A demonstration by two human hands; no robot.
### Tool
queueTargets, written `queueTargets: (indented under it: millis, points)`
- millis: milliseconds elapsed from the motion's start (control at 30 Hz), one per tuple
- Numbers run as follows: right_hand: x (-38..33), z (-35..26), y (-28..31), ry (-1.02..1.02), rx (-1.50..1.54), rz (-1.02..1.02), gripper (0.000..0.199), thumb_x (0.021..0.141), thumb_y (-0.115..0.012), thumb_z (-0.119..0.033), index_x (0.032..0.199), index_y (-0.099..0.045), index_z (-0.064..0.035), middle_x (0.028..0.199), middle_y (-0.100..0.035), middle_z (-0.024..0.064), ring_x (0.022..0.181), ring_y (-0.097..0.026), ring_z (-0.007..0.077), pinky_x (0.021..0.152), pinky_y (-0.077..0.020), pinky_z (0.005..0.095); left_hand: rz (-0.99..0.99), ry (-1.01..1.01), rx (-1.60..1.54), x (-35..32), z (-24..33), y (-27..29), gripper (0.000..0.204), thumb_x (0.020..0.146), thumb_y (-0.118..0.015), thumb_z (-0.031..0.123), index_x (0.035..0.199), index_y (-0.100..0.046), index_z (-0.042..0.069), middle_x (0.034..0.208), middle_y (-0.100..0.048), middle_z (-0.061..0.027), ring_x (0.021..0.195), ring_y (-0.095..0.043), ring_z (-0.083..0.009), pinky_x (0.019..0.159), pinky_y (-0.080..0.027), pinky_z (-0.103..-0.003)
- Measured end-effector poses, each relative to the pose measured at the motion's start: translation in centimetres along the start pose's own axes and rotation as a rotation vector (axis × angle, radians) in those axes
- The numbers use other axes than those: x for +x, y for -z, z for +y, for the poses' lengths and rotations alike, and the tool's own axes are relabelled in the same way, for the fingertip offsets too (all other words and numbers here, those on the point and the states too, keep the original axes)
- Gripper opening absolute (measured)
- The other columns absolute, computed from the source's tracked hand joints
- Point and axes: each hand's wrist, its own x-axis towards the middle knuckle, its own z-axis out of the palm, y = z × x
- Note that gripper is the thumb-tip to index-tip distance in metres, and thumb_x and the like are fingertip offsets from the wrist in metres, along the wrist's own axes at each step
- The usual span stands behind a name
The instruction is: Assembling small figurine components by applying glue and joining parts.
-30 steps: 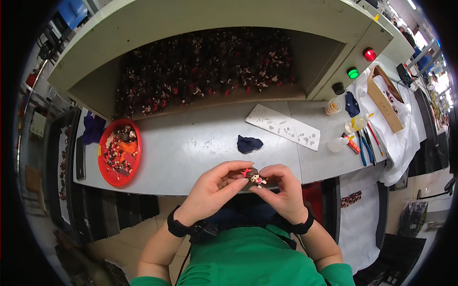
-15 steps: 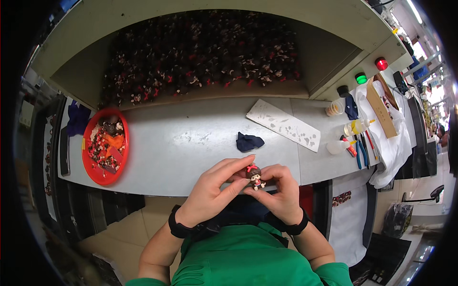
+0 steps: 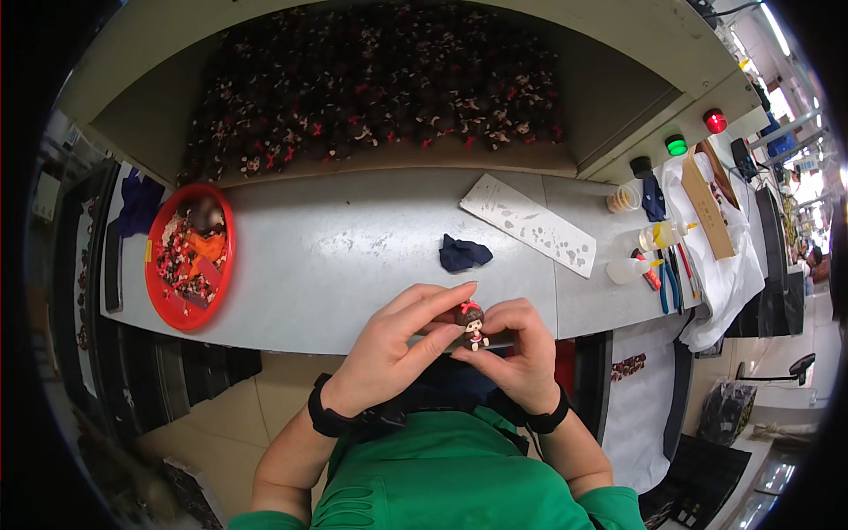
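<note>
One red tray (image 3: 223, 265) holds small figurine parts (image 3: 185, 256).

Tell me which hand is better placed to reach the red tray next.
Left, probably. The red tray lies at the table's left end, on the left hand's side; the right hand pinches the small doll.

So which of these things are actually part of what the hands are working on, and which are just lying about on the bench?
In use:
- small doll figure, pinched between the left hand and right hand
- rows of similar figures on the shelf behind
- red tray of small parts

Lying about:
- dark blue cloth
- white stencil strip
- glue bottles
- pliers
</note>
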Motion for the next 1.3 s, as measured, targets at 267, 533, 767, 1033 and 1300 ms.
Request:
queueTargets:
  millis: [267,533,767,1033,1300]
  points:
    - [-0.1,0.7,0.3,0.212,-0.083,0.006,0.036,0.071,-0.082,-0.002,0.100,-0.060,-0.0041,0.100,-0.063,0.0103,0.083,-0.064,0.0182,0.073,-0.0548,0.0280,-0.013,-0.015,0.013,0.2,0.2,0.2,0.040,0.095,-0.051,-0.001,0.135,-0.049,0.001,0.118,-0.052,-0.0098,0.109,-0.057,-0.0165,0.091,-0.049,-0.028]
    - [-0.8,0.6,0.0,0.064,0.072,0.010,0.035,0.074,-0.080,-0.003,0.102,-0.059,-0.0025,0.099,-0.064,0.0105,0.088,-0.066,0.0187,0.077,-0.0547,0.0289,-0.032,0.018,-0.069,0.1,-0.1,0.2,0.036,0.096,-0.052,0.005,0.132,-0.052,0.003,0.115,-0.053,-0.0088,0.103,-0.056,-0.0152,0.089,-0.049,-0.028]
    - [-1.1,0.8,0.0,-0.035,0.188,0.016,0.033,0.078,-0.079,-0.008,0.102,-0.056,-0.0018,0.097,-0.066,0.0093,0.087,-0.066,0.0169,0.078,-0.0535,0.0279,-0.059,-0.009,0.020,0.4,0.1,0.6,0.029,0.097,-0.051,0.008,0.125,-0.056,0.002,0.112,-0.054,-0.0079,0.102,-0.057,-0.0151,0.088,-0.048,-0.028]
    - [-1.1,0.7,0.2,-0.051,0.260,0.018,0.035,0.079,-0.079,-0.010,0.103,-0.055,-0.0020,0.096,-0.066,0.0083,0.087,-0.067,0.0149,0.077,-0.0535,0.0268,-0.028,0.080,0.045,0.5,0.5,0.0,0.022,0.098,-0.051,0.011,0.116,-0.058,0.001,0.106,-0.057,-0.0069,0.096,-0.059,-0.0135,0.085,-0.048,-0.027]
    - [-1.4,0.8,0.2,-0.085,0.197,0.013,0.040,0.075,-0.082,-0.011,0.104,-0.055,-0.0037,0.095,-0.067,0.0063,0.086,-0.068,0.0142,0.075,-0.0539,0.0263,-0.008,0.116,0.124,0.7,0.4,-0.1,0.019,0.098,-0.053,0.015,0.109,-0.059,0.001,0.098,-0.062,-0.0056,0.088,-0.060,-0.0132,0.078,-0.049,-0.026]
